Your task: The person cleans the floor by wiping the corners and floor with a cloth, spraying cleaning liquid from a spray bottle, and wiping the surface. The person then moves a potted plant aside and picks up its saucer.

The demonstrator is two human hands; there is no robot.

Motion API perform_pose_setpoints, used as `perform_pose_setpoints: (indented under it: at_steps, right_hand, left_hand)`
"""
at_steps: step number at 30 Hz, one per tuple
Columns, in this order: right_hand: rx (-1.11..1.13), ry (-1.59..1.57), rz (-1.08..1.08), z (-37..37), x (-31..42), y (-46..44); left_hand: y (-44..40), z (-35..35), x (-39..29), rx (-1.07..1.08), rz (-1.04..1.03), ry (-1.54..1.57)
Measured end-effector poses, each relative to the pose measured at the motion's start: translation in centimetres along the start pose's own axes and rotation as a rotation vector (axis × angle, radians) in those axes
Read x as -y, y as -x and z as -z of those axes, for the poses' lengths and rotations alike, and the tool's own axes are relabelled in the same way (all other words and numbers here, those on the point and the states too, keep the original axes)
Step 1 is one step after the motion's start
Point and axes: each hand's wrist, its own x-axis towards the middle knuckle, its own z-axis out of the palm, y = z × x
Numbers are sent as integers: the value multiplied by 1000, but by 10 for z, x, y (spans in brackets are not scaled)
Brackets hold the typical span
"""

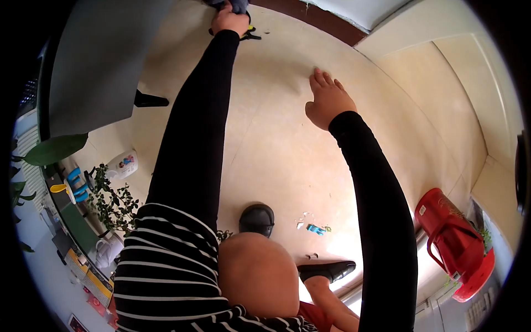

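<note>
At the top of the head view, my left hand point(229, 23) is closed on a bunched grey-blue cloth point(237, 5), partly cut off by the frame edge. Just beside that hand lies a black and yellow-green object point(250, 33), mostly hidden by it. My right hand point(332, 101) is held out over the beige floor point(276, 138) to the right, its fingers spread and holding nothing.
A grey panel point(99, 66) with a black foot point(151, 100) stands at the left. Below it are a white bottle point(123, 164) and leafy plants point(113, 202). A red thermos point(451, 232) stands at the lower right. A small blue object point(316, 229) lies near my shoes.
</note>
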Motion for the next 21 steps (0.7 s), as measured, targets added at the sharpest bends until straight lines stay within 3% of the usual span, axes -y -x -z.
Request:
perform_pose_setpoints:
  at_steps: [2, 4, 8, 9, 13, 18, 21]
  right_hand:
    - [-68, -85, 29, -5, -8, 2]
    - [-226, -182, 22, -3, -14, 11]
    - [-501, -428, -89, 12, -22, 50]
    - [-663, -393, -88, 4, -33, 60]
    - [-841, -551, -242, 11, -64, 136]
    - [-902, -737, -477, -13, -94, 233]
    - [-890, -848, -591, -29, -88, 273]
  left_hand:
    - [7, -16, 9, -112, -213, -78]
    - [46, 2, -26, 172, -206, 53]
    - [141, -24, -88, 511, -598, 235]
    - [170, -28, -109, 557, -687, 246]
    - [258, -32, -155, 635, -985, 325]
    - [327, -20, -159, 750, -1144, 339]
    - [374, -6, -146, 960, -1192, 372]
